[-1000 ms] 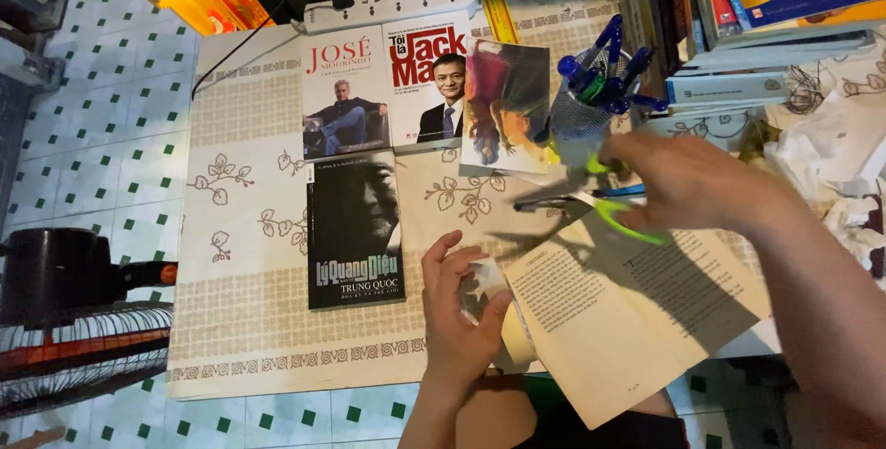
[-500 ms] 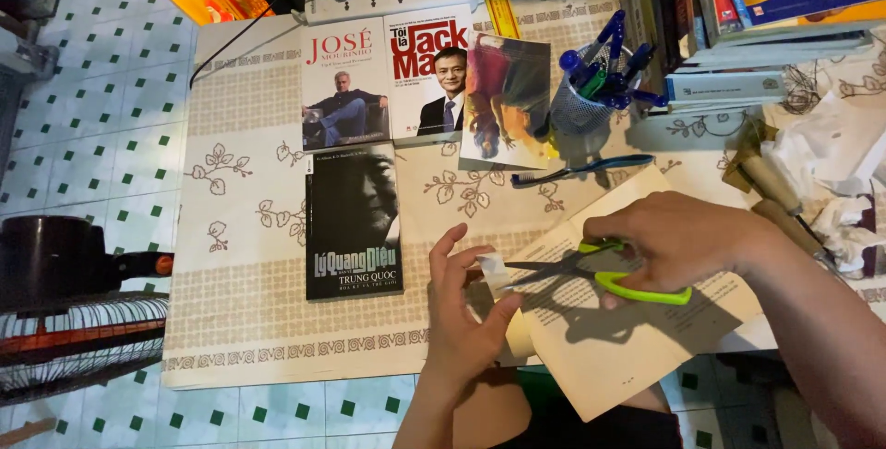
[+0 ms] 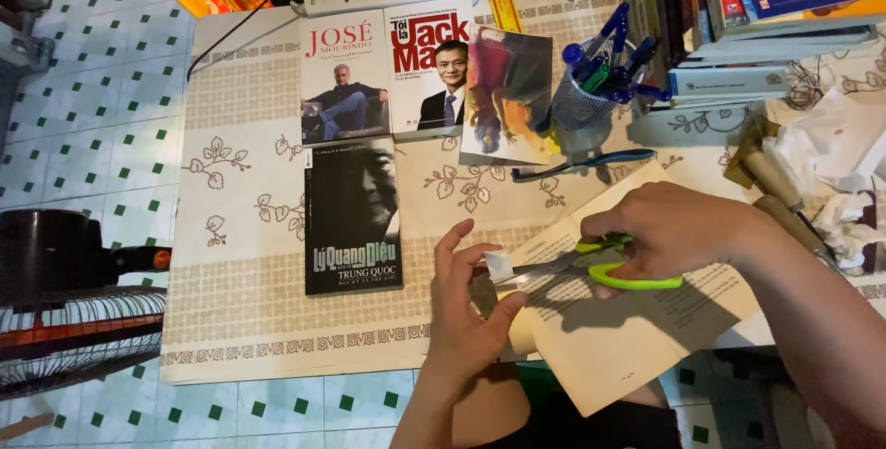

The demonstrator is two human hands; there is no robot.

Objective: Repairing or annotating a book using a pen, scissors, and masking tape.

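Scissors with green handles are gripped in the right hand, blades meeting a small white paper scrap pinched by the left hand, over a printed page on the surface.

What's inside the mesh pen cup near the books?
The mesh pen cup holds blue pens and what looks like a green one, their tops sticking out. Their lower ends show only dimly through the mesh, and the cup's bottom cannot be made out.
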